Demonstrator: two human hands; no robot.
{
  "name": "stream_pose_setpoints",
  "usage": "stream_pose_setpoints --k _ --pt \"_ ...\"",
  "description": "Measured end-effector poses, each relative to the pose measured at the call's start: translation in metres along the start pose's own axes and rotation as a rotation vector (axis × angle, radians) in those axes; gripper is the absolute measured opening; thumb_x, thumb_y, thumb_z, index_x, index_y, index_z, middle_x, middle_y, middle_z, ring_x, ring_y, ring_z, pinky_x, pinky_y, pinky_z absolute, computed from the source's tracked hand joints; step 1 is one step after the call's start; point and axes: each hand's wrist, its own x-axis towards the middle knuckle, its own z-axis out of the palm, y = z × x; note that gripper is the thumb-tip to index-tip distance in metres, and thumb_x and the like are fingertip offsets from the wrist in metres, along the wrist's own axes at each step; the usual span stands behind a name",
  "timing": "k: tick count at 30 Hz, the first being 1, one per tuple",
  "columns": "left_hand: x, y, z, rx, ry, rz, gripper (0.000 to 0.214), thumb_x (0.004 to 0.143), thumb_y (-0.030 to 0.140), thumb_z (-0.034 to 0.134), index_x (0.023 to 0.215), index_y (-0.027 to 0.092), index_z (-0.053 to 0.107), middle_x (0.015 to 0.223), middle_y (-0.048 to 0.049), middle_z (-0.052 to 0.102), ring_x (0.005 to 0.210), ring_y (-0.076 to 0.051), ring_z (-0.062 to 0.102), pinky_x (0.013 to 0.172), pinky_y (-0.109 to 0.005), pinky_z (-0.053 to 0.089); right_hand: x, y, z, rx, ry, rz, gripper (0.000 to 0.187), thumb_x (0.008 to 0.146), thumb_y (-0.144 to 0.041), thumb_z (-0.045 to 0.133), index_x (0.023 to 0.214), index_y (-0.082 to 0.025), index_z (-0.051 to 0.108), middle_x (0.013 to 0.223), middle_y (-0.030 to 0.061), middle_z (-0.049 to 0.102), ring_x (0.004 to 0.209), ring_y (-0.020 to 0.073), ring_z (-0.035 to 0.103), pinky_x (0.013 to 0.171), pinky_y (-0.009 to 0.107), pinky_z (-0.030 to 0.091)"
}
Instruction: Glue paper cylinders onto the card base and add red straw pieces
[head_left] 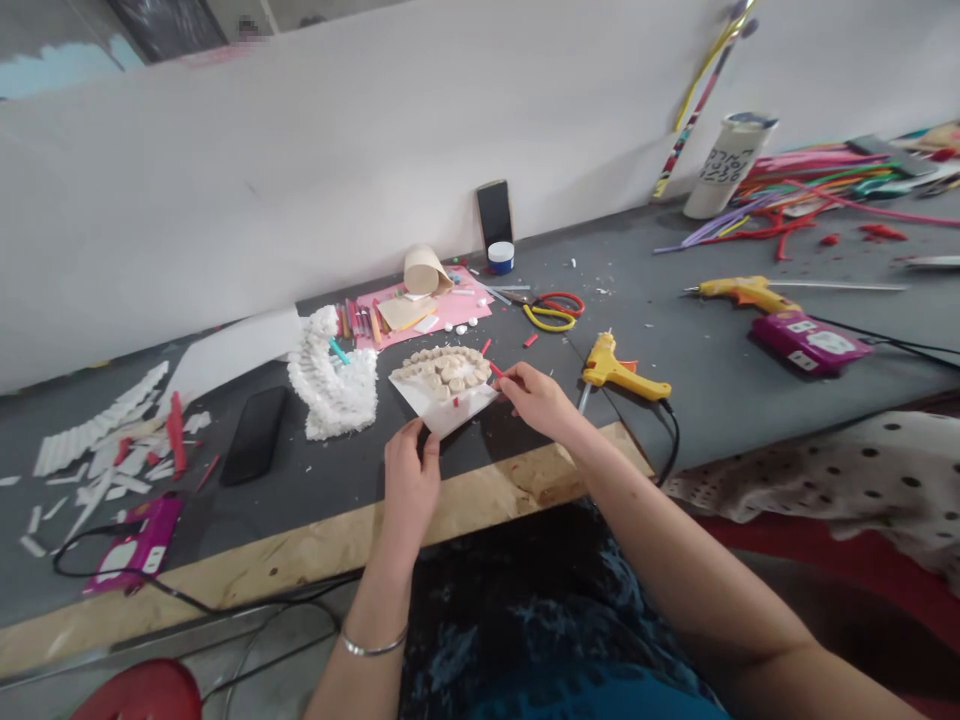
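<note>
My left hand [411, 472] pinches the near corner of a white paper piece [444, 405] that carries several small beige rolled bits [444, 367] in a fan shape. My right hand [534, 395] is closed at the piece's right edge, pinching a small red stick [496, 369] between finger and thumb. A white fringed paper fan [334, 385] lies just left of the piece. A yellow glue gun [619, 368] lies to the right of my right hand.
A black phone [256, 434] lies left of the fan, with white paper strips [97, 440] and a pink box [135, 545] beyond. Pink paper [442, 305], scissors [553, 307], a second glue gun [742, 291], a pink box [808, 342] and coloured pipe cleaners [810, 190] lie further back. The table's wooden edge [480, 495] is near me.
</note>
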Motion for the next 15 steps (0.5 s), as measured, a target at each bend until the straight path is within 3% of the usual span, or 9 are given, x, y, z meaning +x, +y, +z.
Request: stream_pose_setpoints --k 4,8,11,15 --pt "0.005 0.015 -0.002 -0.492 0.019 -0.341 0.025 0.089 0.04 0.061 0.1 0.018 0.059 0.095 -0.0098 0.071 0.086 -0.024 0.072 0.083 -0.045 0.059 -0.015 -0.012 -0.008 0.094 0.028 0.0 0.015 0.091 -0.034 0.047 0.09 -0.023 0.058 0.091 0.0023 0.074 0.074 0.0166 0.066 0.062 0.026 0.048" --pt "0.013 0.033 -0.002 -1.036 0.08 -0.654 0.022 0.077 0.023 0.076 0.084 0.016 0.056 0.077 -0.002 0.068 0.065 -0.016 0.07 0.07 -0.037 0.062 -0.026 -0.024 -0.015 0.068 0.056 -0.054 0.016 0.092 -0.034 0.047 0.091 -0.023 0.059 0.089 0.003 0.074 0.08 0.0185 0.067 0.067 0.028 0.05" --pt "0.02 0.046 -0.006 -1.208 0.099 -0.75 0.019 0.072 0.008 0.075 0.075 0.014 0.058 0.078 -0.0038 0.071 0.071 -0.015 0.071 0.075 -0.033 0.062 -0.025 -0.022 -0.018 0.074 0.071 -0.079 0.017 0.093 -0.035 0.047 0.092 -0.023 0.059 0.091 0.004 0.074 0.084 0.0195 0.068 0.068 0.028 0.05" --pt "0.029 0.064 -0.007 -1.301 0.052 -0.745 0.013 0.073 0.002 0.071 0.076 0.013 0.064 0.083 -0.0053 0.073 0.077 -0.015 0.071 0.078 -0.03 0.062 -0.011 -0.011 -0.022 0.111 0.105 -0.107 0.017 0.092 -0.038 0.049 0.092 -0.023 0.057 0.091 0.0038 0.074 0.081 0.019 0.068 0.064 0.028 0.051"
